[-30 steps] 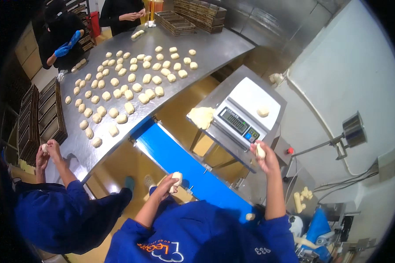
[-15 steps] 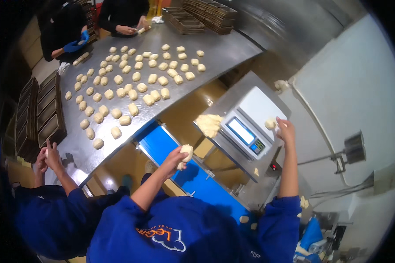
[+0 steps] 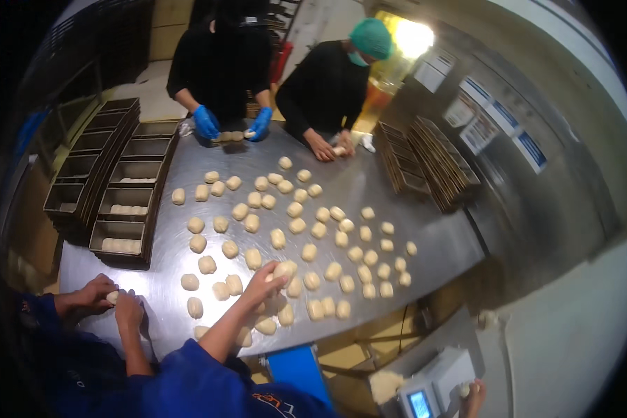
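Observation:
My left hand (image 3: 263, 284) reaches over the steel table (image 3: 160, 327) with its fingers closed on a pale dough piece (image 3: 285, 269). More dough pieces (image 3: 278, 239) lie spread in loose rows around and beneath it. Low on the right, my right hand (image 3: 474, 400) is at the white scale (image 3: 455, 369), its fingers closed at a small dough piece (image 3: 465, 390); part of this hand is cut off by the lower edge. A larger flat lump of dough (image 3: 385, 385) lies beside the scale's lit display.
Stacked loaf tins (image 3: 150, 130) stand at left, some holding dough; more tins (image 3: 425, 157) stand at the far right. A blue-gloved person (image 3: 219, 70) and one in a green cap (image 3: 327, 87) handle dough opposite. Another person's hands (image 3: 127, 313) work at left. A blue conveyor (image 3: 298, 369) runs below.
The view has swung left and up toward the table. My left hand has moved from above the conveyor to over the table's dough pieces; my right hand stays by the scale.

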Tool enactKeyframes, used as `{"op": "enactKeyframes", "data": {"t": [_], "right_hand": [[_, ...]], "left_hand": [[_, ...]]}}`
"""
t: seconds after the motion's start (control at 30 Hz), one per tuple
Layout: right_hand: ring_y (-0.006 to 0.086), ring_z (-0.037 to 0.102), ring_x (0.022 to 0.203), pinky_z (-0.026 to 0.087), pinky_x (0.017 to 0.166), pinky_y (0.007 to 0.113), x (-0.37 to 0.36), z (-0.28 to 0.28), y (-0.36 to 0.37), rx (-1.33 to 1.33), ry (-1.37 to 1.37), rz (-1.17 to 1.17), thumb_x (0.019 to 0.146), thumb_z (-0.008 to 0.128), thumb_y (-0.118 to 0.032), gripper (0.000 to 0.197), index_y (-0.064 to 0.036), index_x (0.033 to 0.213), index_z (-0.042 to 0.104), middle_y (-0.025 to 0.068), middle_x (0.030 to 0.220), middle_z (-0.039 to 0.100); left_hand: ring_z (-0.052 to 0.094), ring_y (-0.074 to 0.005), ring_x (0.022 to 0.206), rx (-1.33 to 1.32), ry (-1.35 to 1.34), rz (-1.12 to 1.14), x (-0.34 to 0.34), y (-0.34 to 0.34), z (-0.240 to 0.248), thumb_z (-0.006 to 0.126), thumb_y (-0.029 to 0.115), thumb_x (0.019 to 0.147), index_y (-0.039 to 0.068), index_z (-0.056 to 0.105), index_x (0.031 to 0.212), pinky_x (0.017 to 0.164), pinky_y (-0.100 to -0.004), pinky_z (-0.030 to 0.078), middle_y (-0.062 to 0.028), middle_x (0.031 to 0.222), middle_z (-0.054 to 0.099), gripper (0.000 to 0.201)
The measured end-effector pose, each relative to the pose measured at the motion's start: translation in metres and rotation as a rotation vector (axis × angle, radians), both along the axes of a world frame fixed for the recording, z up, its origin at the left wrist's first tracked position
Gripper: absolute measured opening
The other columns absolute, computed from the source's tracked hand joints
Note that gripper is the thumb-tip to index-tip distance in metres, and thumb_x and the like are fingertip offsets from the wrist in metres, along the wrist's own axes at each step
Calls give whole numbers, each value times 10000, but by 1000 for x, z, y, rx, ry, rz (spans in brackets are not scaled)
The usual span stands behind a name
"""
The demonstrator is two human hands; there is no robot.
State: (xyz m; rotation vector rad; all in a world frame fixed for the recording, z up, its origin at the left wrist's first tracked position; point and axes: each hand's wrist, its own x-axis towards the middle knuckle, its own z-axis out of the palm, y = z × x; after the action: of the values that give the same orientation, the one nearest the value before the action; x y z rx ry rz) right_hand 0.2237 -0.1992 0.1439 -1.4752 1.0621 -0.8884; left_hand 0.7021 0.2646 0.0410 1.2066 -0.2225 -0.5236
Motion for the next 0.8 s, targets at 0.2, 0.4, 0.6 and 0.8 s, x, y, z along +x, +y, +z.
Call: {"op": "enactKeyframes", "data": {"t": [0.2, 0.4, 0.6, 0.8], "right_hand": [[209, 508, 1003, 437, 863, 316, 238, -8, 72, -137, 229, 323, 720, 566, 9, 390, -43, 1104, 522, 104, 1100, 485], [134, 500, 979, 443, 781, 244, 493, -46, 106, -98, 183, 714, 755, 600, 2, 415, -85, 1151, 508, 39, 1109, 505], [305, 511, 1093, 402, 918, 369, 712, -87, 87, -755, 332, 783, 784, 612, -94, 411, -81, 1184, 516, 171, 1202, 518], [368, 382, 1224, 349, 982, 410, 777, -109, 77, -560, 523, 702, 795, 620, -159, 646, -131, 1362, 312, 234, 1299, 424]], "left_hand": [[506, -67, 752, -58, 102, 272, 83, 18, 6, 607, 221, 831, 79, 506, 1094, 606, -223, 458, 12, 903, 527, 315], [506, -84, 696, -225, 185, 348, 97, 43, -6, 603, 192, 809, 75, 471, 1088, 511, -201, 435, -6, 868, 502, 330], [518, -88, 689, -115, 207, 438, 100, 73, -15, 589, 232, 787, 87, 461, 1096, 484, -198, 425, 0, 841, 507, 365], [508, -85, 742, -26, 154, 620, 122, 95, -6, 606, 241, 796, 76, 451, 1129, 535, -201, 422, -11, 922, 521, 403]]}}
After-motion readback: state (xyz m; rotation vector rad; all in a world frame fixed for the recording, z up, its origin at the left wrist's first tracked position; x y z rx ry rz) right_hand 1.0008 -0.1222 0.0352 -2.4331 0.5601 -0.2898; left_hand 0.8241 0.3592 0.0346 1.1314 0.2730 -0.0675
